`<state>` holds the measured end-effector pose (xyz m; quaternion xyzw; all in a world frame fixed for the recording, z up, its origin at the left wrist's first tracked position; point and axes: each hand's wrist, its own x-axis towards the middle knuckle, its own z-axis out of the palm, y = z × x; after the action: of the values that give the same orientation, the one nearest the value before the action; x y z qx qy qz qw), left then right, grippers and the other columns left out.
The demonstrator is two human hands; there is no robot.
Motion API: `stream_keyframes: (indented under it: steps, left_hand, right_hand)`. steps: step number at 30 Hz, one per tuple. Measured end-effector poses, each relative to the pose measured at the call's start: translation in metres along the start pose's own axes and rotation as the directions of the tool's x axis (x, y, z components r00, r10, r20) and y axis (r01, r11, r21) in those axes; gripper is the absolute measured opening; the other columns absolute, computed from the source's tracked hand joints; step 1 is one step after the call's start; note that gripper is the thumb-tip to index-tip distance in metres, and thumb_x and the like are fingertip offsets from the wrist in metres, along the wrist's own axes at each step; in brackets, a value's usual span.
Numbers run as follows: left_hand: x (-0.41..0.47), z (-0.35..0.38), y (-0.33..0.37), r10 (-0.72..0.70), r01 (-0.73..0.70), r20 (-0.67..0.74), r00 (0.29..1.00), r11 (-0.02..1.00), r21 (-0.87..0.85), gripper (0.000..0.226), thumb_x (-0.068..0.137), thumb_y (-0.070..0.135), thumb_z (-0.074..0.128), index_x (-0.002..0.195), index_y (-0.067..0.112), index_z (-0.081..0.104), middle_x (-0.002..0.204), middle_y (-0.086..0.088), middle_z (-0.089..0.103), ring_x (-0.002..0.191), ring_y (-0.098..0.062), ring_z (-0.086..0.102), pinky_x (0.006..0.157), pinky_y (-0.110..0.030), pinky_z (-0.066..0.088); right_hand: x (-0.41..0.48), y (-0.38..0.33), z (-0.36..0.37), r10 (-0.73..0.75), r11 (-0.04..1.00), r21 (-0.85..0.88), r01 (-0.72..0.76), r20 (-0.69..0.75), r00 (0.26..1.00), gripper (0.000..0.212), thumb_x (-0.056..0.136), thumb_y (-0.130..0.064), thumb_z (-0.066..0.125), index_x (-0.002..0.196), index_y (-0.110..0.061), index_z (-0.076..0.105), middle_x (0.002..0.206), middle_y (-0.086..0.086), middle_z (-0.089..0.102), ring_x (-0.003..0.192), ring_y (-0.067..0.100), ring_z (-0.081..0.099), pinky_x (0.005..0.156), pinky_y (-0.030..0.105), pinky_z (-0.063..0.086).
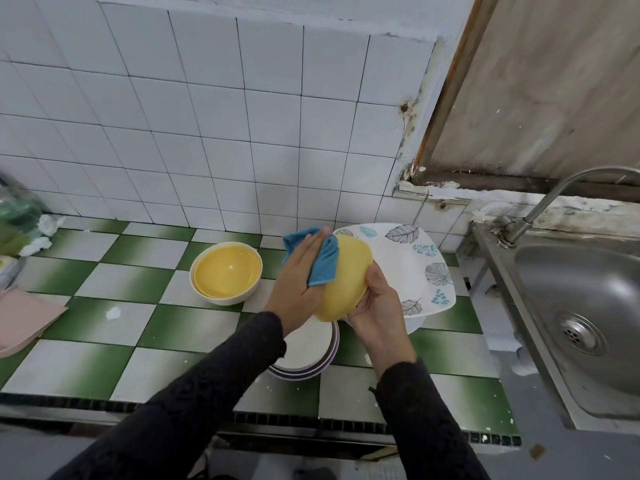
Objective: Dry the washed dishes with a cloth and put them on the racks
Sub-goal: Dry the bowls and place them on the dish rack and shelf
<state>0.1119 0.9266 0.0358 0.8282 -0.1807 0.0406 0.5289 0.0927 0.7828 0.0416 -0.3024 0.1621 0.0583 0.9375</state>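
A yellow bowl (346, 278) is held tilted above the counter, its outside facing me. My right hand (375, 306) grips it from below at the rim. My left hand (298, 271) presses a blue cloth (323, 263) flat against the bowl's outer side, fingers straight. Beneath my hands lies a stack of round white plates (306, 351). Behind the bowl rests a white square plate with leaf prints (415, 265). To the left, yellow bowls sit nested inside a white bowl (225, 271).
The counter (114, 278) has green and white checkered tiles. A steel sink (585, 317) with a tap (554, 199) is on the right. A pink board (24, 317) and green bags (17, 216) lie at the left edge. A white tiled wall stands behind.
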Motion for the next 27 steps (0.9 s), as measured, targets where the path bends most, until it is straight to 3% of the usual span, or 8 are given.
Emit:
stream_keyframes:
  steps: [3,6,9,11,14,17,22,27]
  left_hand:
    - [0.006,-0.011,-0.006,-0.134,0.117,-0.080,0.988,0.974,-0.195,0.043,0.101,0.030,0.043,0.143,0.035,0.037,0.135,0.011,0.049,0.116,0.007,0.048,0.102,-0.020,0.043]
    - [0.012,-0.020,-0.007,-0.408,0.343,-0.130,0.904,0.871,-0.353,0.039,0.104,0.043,0.038,0.130,0.019,0.055,0.109,-0.001,0.066,0.097,-0.017,0.063,0.085,-0.049,0.053]
    - [0.010,-0.024,-0.016,-0.597,0.474,-0.076,0.798,0.701,-0.533,0.047,0.102,0.052,0.036,0.123,0.018,0.061,0.097,-0.005,0.069,0.084,-0.024,0.065,0.061,-0.031,0.052]
    - [0.002,-0.026,-0.022,-0.702,0.572,0.119,0.702,0.457,-0.681,0.052,0.095,0.059,0.046,0.104,0.014,0.069,0.074,-0.003,0.066,0.059,-0.014,0.055,0.044,-0.021,0.040]
    - [-0.002,-0.024,-0.024,-0.679,0.526,0.301,0.669,0.148,-0.837,0.051,0.094,0.059,0.050,0.100,0.014,0.072,0.097,-0.010,0.074,0.081,-0.019,0.065,0.069,-0.033,0.057]
    - [-0.001,-0.023,-0.008,-0.646,0.421,0.240,0.725,0.140,-0.896,0.036,0.097,0.045,0.054,0.111,0.016,0.070,0.113,-0.010,0.067,0.102,-0.028,0.062,0.073,-0.044,0.060]
    - [0.005,-0.032,0.023,-0.608,0.436,0.223,0.762,0.228,-0.871,0.041,0.093,0.024,0.062,0.133,0.015,0.055,0.115,-0.007,0.066,0.101,-0.023,0.063,0.063,-0.034,0.058]
    - [0.006,-0.026,0.043,-0.522,0.469,0.251,0.815,0.341,-0.815,0.048,0.088,0.021,0.067,0.134,0.016,0.054,0.123,-0.007,0.068,0.111,-0.026,0.065,0.079,-0.040,0.060]
  right_hand:
    - [-0.003,-0.005,0.000,-0.008,1.000,0.000,0.008,0.008,1.000,0.035,0.098,-0.025,0.051,0.131,-0.016,0.058,0.111,0.007,0.075,0.093,0.024,0.074,0.076,0.055,0.060]
    - [-0.005,-0.011,-0.001,-0.050,0.999,0.016,0.051,-0.030,0.998,0.026,0.105,-0.021,0.041,0.126,-0.014,0.056,0.094,0.003,0.078,0.075,0.017,0.076,0.050,0.038,0.060]
    - [-0.005,-0.015,-0.004,-0.069,0.988,0.136,0.075,-0.048,0.996,0.034,0.110,-0.019,0.031,0.134,-0.013,0.054,0.091,0.003,0.079,0.076,0.018,0.076,0.051,0.035,0.059]
    - [-0.003,-0.015,-0.009,-0.067,0.980,0.186,0.075,-0.053,0.996,0.035,0.110,-0.019,0.031,0.136,-0.014,0.054,0.095,0.006,0.079,0.080,0.020,0.077,0.054,0.037,0.060]
    - [0.001,-0.010,-0.013,-0.001,0.982,0.189,0.016,-0.079,0.997,0.031,0.110,-0.020,0.031,0.126,-0.014,0.057,0.089,0.008,0.078,0.073,0.023,0.077,0.049,0.039,0.059]
    - [0.001,-0.003,-0.016,0.041,0.995,0.096,-0.031,-0.101,0.994,0.031,0.110,-0.022,0.033,0.126,-0.016,0.059,0.100,0.009,0.077,0.085,0.028,0.075,0.053,0.045,0.060]
    - [0.004,0.000,-0.020,0.051,0.987,-0.139,-0.075,-0.167,0.985,0.029,0.107,-0.037,0.044,0.125,-0.022,0.061,0.139,0.010,0.056,0.117,0.032,0.059,0.093,0.057,0.054]
    - [-0.002,0.004,-0.021,-0.054,0.905,-0.417,0.082,0.078,0.995,0.094,0.071,-0.078,0.068,0.149,-0.037,0.039,0.148,-0.002,0.048,0.130,0.027,0.055,0.095,0.055,0.055]
